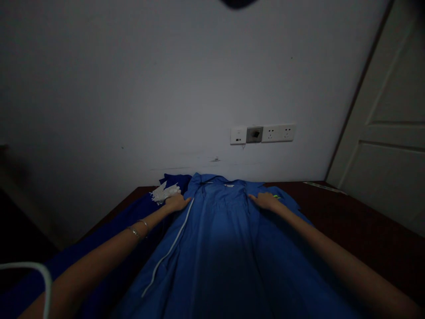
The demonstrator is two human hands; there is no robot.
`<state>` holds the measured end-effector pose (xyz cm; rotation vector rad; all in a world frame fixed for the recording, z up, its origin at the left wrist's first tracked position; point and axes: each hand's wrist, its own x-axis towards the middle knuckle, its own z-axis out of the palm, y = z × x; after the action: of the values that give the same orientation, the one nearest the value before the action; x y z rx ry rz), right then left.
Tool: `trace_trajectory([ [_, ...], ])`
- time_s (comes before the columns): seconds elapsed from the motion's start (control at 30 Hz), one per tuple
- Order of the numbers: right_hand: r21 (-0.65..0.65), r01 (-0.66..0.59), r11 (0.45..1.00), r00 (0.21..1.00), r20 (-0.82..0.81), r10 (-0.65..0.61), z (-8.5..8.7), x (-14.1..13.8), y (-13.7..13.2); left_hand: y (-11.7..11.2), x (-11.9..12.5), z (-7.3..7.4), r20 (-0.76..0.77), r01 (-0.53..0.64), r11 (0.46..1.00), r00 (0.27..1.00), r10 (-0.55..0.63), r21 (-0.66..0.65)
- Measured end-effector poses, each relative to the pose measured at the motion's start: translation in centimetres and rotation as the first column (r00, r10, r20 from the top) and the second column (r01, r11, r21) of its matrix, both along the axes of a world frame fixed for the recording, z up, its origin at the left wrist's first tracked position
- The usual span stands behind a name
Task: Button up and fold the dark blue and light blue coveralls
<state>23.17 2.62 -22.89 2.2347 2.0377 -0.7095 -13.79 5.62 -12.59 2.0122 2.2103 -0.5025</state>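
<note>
Left hand (177, 203) in the head view lies at the upper left front of a blue shirt (226, 230), fingers curled and thumb resting on the cloth; whether it pinches the fabric, I cannot tell. Right hand (265, 200) mirrors it at the shirt's upper right front, thumb pointing inward, its grip equally unclear. Between both hands, the shirt lies spread, collar toward the wall (199, 88), its soft, woven-looking cloth falling in long creases. A small pale label (228, 185) sits inside the collar. One thin white cord (169, 248) runs in a gentle curve down the left front. Beside the left hand, a ragged-edged white bundle (164, 192) rests on darker blue cloth (126, 216). Underneath is a smooth, dark reddish-brown table (332, 212).
</note>
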Motion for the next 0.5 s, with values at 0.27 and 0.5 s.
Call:
trace_trajectory([
  [0.27, 0.114, 0.191, 0.975, 0.982, -0.040, -0.187, -1.9, -3.5, 0.8, -3.6, -1.2, 0.5, 0.147, -0.063, 0.990, 0.986, 0.082, -0.126],
  [0.5, 0.135, 0.276, 0.952, 0.960, 0.001, -0.279, -2.5, -3.0, 0.8, -7.1, -3.1, 2.7, 0.330, -0.197, 0.940, 0.900, 0.286, -0.278],
])
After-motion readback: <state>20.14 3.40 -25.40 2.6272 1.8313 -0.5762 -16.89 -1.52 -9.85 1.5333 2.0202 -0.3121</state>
